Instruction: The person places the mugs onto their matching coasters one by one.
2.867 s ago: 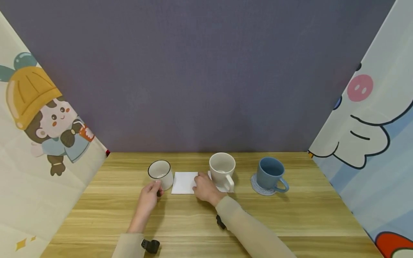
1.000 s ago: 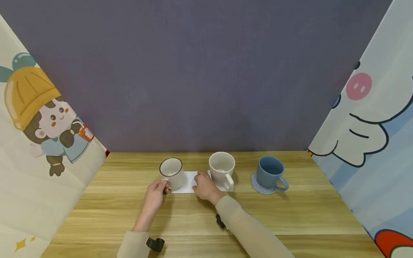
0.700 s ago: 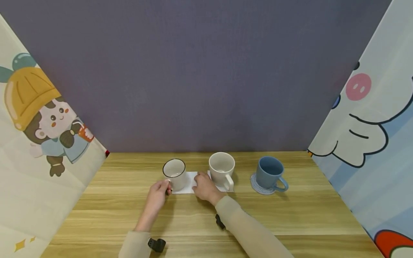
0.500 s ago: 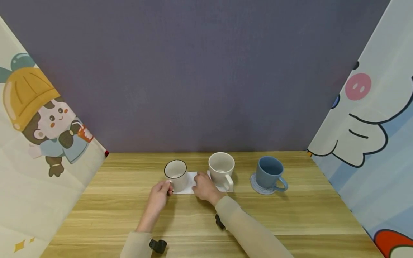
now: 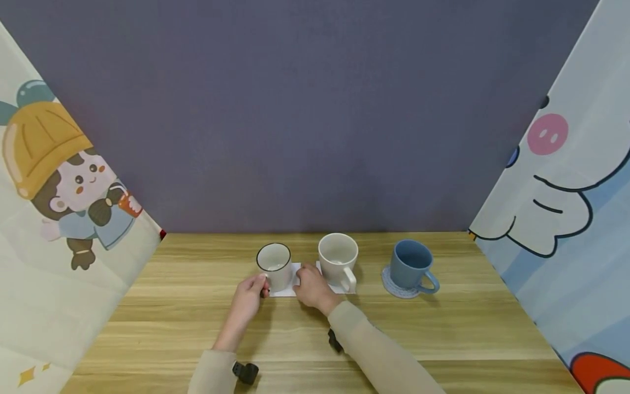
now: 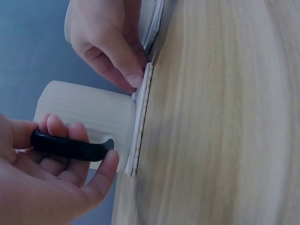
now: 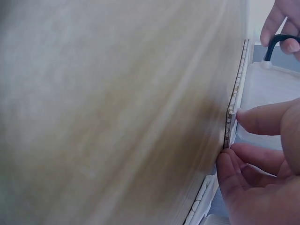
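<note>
My left hand (image 5: 248, 295) grips the black handle (image 6: 65, 146) of a white mug with a dark rim (image 5: 279, 278). The mug stands upright on a square white coaster (image 5: 283, 294), whose layered edge shows in both wrist views. At that coaster's right edge, my right hand (image 5: 316, 288) pinches it between thumb and fingers, as the right wrist view shows. Just beyond the right hand is a plain white mug (image 5: 339, 254), upright on a second white coaster (image 5: 350, 290). The right hand covers part of both coasters.
A blue mug (image 5: 412, 267) stands on a round pale-blue lacy coaster (image 5: 392, 289) at the right. The wooden table (image 5: 443, 334) ends at a dark grey panel (image 5: 315, 120) behind, with printed cloths (image 5: 590, 71) on both sides.
My left hand has carried the dark-rimmed mug rightward from the bare table onto the white coaster, shifting it further right since half a second ago. The right hand has stayed put.
</note>
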### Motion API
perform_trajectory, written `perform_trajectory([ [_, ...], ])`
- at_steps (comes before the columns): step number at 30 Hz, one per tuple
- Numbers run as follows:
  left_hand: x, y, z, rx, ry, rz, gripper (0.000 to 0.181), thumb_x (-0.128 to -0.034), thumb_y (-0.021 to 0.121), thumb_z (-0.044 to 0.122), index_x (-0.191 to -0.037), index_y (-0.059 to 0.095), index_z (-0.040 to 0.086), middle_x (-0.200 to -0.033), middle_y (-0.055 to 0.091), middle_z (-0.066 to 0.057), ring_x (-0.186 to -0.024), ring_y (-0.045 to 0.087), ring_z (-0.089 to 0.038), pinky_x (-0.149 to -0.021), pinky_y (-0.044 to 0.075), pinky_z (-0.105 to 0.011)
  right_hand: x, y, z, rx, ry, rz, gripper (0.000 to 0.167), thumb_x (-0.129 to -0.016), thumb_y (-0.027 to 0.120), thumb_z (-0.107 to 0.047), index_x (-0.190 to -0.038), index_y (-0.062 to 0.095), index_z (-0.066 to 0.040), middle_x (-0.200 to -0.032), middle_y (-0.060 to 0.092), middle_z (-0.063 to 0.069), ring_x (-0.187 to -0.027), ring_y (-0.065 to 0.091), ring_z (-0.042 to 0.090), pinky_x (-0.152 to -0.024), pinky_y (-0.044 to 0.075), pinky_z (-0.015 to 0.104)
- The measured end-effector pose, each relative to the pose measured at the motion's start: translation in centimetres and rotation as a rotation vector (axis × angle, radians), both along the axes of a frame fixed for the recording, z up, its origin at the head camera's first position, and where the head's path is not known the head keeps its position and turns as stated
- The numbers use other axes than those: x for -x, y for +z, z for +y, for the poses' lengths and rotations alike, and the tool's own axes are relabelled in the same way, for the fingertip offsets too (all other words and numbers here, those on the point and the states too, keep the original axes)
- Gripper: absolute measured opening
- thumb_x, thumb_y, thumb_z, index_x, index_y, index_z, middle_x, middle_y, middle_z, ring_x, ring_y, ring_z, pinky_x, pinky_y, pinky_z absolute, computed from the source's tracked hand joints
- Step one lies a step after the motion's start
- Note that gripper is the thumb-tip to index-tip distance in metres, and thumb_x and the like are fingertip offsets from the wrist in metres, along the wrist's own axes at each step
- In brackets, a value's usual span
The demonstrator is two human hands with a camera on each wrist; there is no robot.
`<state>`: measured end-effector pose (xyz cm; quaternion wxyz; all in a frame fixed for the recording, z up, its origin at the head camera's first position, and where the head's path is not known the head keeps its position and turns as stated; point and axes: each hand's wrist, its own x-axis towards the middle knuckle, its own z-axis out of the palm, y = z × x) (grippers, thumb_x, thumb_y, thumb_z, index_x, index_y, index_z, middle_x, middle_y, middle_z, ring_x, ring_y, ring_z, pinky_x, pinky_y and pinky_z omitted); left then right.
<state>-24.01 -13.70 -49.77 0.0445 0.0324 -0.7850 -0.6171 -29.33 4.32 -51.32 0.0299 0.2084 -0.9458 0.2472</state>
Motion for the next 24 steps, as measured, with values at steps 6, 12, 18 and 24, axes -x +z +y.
perform_trajectory([
  [6, 0.0, 0.3, 0.5, 0.001, -0.011, -0.010, 0.035, -0.1084, 0.047, 0.018, -0.088, 0.061, -0.007, -0.072, 0.058, -0.004, -0.070, 0.050, -0.016, -0.063, 0.039, -0.026, -0.2, 0.0, 0.0, 0.054, -0.010, 0.006, 0.017, -0.083, 0.075, -0.008, -0.095, 0.072, 0.005, -0.106, 0.064, 0.014, -0.105, 0.062, 0.031, -0.098, 0.050, 0.041],
  [12, -0.1, 0.4, 0.7, 0.003, -0.003, -0.011, 0.035, -0.1087, 0.046, 0.018, -0.089, 0.061, -0.008, -0.073, 0.058, -0.004, -0.071, 0.051, -0.017, -0.064, 0.040, -0.025, -0.4, 0.0, 0.0, 0.062, -0.016, -0.002, 0.018, -0.084, 0.074, -0.007, -0.097, 0.072, 0.006, -0.108, 0.064, 0.016, -0.107, 0.062, 0.033, -0.100, 0.049, 0.042],
  [18, -0.1, 0.3, 0.7, -0.004, -0.002, -0.015, 0.035, -0.1084, 0.047, 0.018, -0.089, 0.062, -0.007, -0.073, 0.059, -0.005, -0.072, 0.052, -0.018, -0.065, 0.041, -0.027, -0.5, 0.2, -0.3, 0.035, -0.023, -0.006, 0.016, -0.086, 0.073, -0.009, -0.095, 0.071, 0.005, -0.110, 0.065, 0.017, -0.108, 0.062, 0.033, -0.101, 0.048, 0.042],
  [24, -0.4, 0.6, 0.7, -0.006, -0.006, -0.015, 0.035, -0.1079, 0.049, 0.021, -0.090, 0.063, -0.005, -0.074, 0.060, -0.005, -0.074, 0.053, -0.018, -0.067, 0.042, -0.027, -1.0, 0.5, -0.3, 0.027, -0.025, 0.004, 0.013, -0.086, 0.072, -0.007, -0.091, 0.071, 0.005, -0.102, 0.065, 0.016, -0.102, 0.063, 0.032, -0.097, 0.050, 0.042],
])
